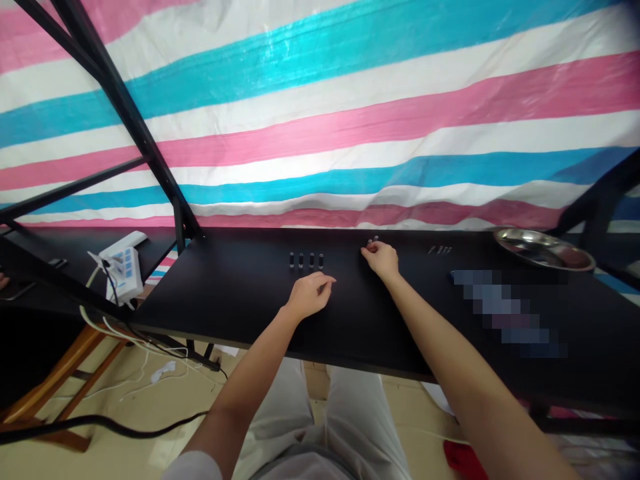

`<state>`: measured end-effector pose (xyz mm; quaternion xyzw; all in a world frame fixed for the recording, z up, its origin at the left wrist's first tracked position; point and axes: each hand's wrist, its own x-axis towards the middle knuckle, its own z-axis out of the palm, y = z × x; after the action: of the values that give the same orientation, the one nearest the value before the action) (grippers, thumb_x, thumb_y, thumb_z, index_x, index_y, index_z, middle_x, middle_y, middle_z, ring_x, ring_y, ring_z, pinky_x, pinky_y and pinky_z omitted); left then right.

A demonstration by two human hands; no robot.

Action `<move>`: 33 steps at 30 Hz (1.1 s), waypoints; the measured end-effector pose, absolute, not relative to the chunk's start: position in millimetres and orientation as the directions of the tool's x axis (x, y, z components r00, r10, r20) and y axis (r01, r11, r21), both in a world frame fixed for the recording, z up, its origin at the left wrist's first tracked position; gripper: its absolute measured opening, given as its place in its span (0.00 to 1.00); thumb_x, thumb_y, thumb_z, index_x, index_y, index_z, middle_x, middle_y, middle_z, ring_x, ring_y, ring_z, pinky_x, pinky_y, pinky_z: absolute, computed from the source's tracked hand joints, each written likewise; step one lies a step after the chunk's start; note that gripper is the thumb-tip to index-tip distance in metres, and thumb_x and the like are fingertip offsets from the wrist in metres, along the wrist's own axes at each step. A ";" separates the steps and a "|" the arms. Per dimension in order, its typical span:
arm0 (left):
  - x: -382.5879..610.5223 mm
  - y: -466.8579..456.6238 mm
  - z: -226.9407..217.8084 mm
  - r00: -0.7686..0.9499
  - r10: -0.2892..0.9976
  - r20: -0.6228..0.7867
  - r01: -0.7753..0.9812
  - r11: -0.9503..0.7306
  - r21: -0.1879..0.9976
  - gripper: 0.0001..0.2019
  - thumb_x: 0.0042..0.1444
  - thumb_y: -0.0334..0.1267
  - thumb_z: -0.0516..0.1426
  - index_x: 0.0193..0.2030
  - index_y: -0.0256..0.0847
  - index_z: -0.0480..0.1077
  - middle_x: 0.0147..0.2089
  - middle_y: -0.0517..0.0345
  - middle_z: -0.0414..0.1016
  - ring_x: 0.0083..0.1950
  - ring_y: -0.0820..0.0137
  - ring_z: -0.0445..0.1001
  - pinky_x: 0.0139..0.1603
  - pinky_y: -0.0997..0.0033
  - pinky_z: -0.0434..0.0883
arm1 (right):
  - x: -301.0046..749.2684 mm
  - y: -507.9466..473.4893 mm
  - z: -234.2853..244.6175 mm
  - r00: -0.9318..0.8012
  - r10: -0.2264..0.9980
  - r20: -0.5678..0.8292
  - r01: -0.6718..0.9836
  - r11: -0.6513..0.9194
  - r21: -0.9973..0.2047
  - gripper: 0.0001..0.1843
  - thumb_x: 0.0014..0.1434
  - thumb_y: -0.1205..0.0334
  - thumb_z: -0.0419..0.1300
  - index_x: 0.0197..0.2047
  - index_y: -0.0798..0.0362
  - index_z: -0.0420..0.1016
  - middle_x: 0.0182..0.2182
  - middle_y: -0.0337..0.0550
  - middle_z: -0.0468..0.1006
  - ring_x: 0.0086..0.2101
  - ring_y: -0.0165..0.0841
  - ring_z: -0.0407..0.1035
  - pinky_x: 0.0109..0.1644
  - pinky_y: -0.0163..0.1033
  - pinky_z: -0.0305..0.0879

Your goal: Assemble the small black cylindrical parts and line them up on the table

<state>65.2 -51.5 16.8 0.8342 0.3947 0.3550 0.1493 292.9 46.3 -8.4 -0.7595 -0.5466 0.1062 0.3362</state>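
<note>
Cylinders (pixel 306 261), four, stand upright in a row just beyond the left hand (pixel 307 295), nearer to it than to the right hand (pixel 383 259). Left fingertips are pinched together; anything held I cannot see. Right hand, curled, touches small pieces (pixel 373 241) near the table's (pixel 240 293) far edge; screws (pixel 440 250) and bowl (pixel 543 248) lie further right.

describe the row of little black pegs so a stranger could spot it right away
Start at the long black table in front of the striped tarp. Near its middle, just beyond the left hand, four short black pegs stand upright in a row. Unlike the loose bits at the right hand, they stand evenly spaced.
</note>
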 end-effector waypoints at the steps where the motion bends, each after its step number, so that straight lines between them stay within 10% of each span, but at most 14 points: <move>1: 65.2 -51.8 17.3 0.440 0.765 0.470 0.553 -0.643 0.530 0.12 0.57 0.33 0.49 0.41 0.39 0.73 0.35 0.57 0.74 0.26 0.78 0.68 0.34 0.77 0.67 | 292.8 46.8 -9.0 0.384 0.900 0.208 0.757 -0.178 -0.629 0.08 0.49 0.58 0.57 0.30 0.53 0.75 0.30 0.45 0.78 0.32 0.35 0.70 0.33 0.36 0.60; 33: 66.4 -50.3 13.9 0.427 0.792 0.436 0.558 -0.611 0.562 0.12 0.56 0.33 0.50 0.40 0.39 0.74 0.35 0.57 0.74 0.26 0.77 0.67 0.34 0.76 0.67 | 323.5 42.0 -15.2 0.282 0.952 0.121 0.817 -0.173 -0.550 0.10 0.52 0.65 0.56 0.38 0.55 0.74 0.36 0.49 0.78 0.38 0.37 0.71 0.40 0.38 0.63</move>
<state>66.4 -50.3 13.9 0.8278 0.4077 0.3464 0.1689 323.5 42.0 -15.2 -0.7553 -0.5855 0.1263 0.2661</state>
